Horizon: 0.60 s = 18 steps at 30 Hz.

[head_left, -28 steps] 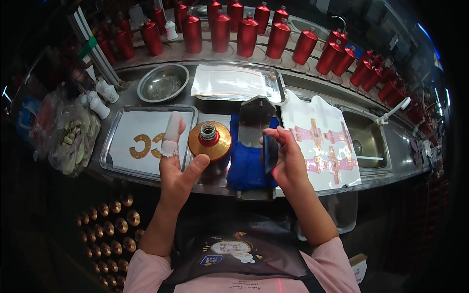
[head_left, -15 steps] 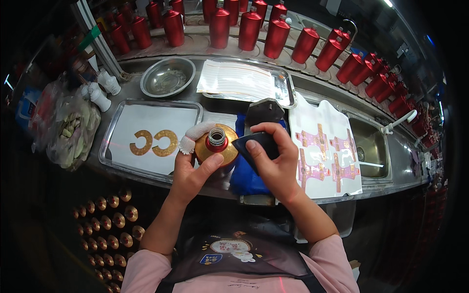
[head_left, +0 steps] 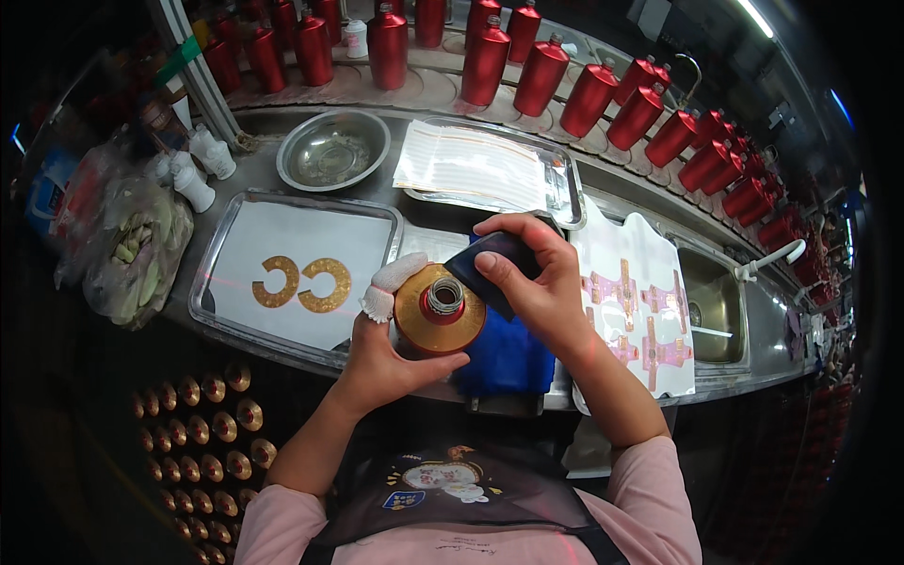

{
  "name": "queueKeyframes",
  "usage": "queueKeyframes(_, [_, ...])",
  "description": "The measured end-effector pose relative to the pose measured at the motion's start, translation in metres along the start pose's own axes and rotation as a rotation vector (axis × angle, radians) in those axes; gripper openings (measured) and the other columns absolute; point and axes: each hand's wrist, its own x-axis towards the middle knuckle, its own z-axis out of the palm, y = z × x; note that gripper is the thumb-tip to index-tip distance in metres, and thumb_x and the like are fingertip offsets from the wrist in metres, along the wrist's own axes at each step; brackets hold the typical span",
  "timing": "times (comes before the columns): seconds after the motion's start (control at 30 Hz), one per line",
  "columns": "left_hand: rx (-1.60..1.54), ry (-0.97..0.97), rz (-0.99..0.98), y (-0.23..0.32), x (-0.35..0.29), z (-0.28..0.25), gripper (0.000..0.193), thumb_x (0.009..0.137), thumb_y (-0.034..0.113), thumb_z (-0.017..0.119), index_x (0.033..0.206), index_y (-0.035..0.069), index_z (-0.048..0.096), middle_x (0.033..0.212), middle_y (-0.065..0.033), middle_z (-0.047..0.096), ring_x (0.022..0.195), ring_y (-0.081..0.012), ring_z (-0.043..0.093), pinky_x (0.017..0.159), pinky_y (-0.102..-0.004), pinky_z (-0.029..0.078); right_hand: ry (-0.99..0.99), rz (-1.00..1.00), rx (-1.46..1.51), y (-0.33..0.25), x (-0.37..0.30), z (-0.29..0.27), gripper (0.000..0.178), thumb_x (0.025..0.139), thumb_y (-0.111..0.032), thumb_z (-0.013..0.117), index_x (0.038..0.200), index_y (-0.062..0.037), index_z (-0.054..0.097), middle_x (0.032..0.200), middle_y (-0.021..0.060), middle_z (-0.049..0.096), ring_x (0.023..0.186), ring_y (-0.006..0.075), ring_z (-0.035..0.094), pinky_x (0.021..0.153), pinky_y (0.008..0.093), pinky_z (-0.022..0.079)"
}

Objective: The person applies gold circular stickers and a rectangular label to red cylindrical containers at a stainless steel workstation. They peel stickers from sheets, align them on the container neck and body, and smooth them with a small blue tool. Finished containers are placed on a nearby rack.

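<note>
Pink short-sleeved top [head_left: 650, 490]; dark apron [head_left: 527, 494], cartoon print [head_left: 448, 481], blue badge [head_left: 403, 500]; white finger cover [head_left: 400, 275], left hand [head_left: 384, 365].

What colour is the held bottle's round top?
Gold; the bottle's top shows best in the head view.

- gold-topped bottle [head_left: 412, 325]: shoulder's got a metallic, satiny sheen
- dark scraper [head_left: 469, 273]: smooth, plasticky look
- finger sleeve [head_left: 399, 273]: knit cloth, kinda rough
- C-shaped labels [head_left: 342, 282]: shiny gold foil look
- blue cloth [head_left: 513, 358]: matt
- basin [head_left: 301, 165]: glossy bare metal
- red bottles [head_left: 487, 66]: super glossy, metallic
</note>
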Motion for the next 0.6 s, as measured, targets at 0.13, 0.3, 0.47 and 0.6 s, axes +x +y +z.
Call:
queueKeyframes(0.13, [-0.087, 0.013, 0.035, -0.002, 0.004, 0.0, 0.1, 0.065, 0.015, 0.095, 0.147, 0.001, 0.039, 0.136, -0.0163, 0.055, 0.126, -0.0248, 0.057, 0.108, -0.0371, 0.045, -0.12, 0.267, -0.105, 0.013, -0.002, 0.001, 0.022, 0.089, -0.008, 0.073, 0.11, -0.0032, 0.069, 0.091, 0.0027, 0.067, 0.087, 0.0085, 0.062, 0.08, 0.024, 0.051])
queueKeyframes(0.3, [-0.033, 0.011, 0.001, 0.0, 0.002, -0.001, 0.103, 0.065, 0.014, 0.095, 0.148, 0.0, 0.036, 0.137, -0.017, 0.053, 0.127, -0.0249, 0.056, 0.109, -0.037, 0.045, 0.007, 0.098, 0.127, -0.002, 0.007, -0.017, 0.024, 0.089, -0.009, 0.073, 0.111, -0.0004, 0.069, 0.096, 0.0023, 0.069, 0.09, 0.0096, 0.065, 0.084, 0.0233, 0.052])
queueKeyframes(0.47, [-0.12, -0.004, 0.043, -0.001, 0.004, -0.001, 0.121, 0.066, 0.012, 0.095, 0.156, 0.001, 0.015, 0.139, -0.0175, 0.052, 0.129, -0.0257, 0.055, 0.109, -0.0386, 0.044, -0.27, 0.221, -0.024, -0.009, 0.05, -0.01, 0.029, 0.085, -0.003, 0.074, 0.114, -0.0019, 0.071, 0.101, 0.0088, 0.072, 0.096, 0.0142, 0.066, 0.088, 0.0294, 0.053])
queueKeyframes(0.6, [-0.112, 0.062, 0.019, -0.001, 0.003, 0.001, 0.12, 0.067, 0.014, 0.095, 0.155, 0.0, 0.015, 0.138, -0.0171, 0.052, 0.128, -0.0261, 0.055, 0.11, -0.0386, 0.044, -0.576, 0.042, 0.004, -0.008, 0.079, 0.002, 0.029, 0.084, -0.003, 0.074, 0.113, -0.0015, 0.071, 0.102, 0.0103, 0.073, 0.097, 0.019, 0.068, 0.09, 0.0329, 0.054])
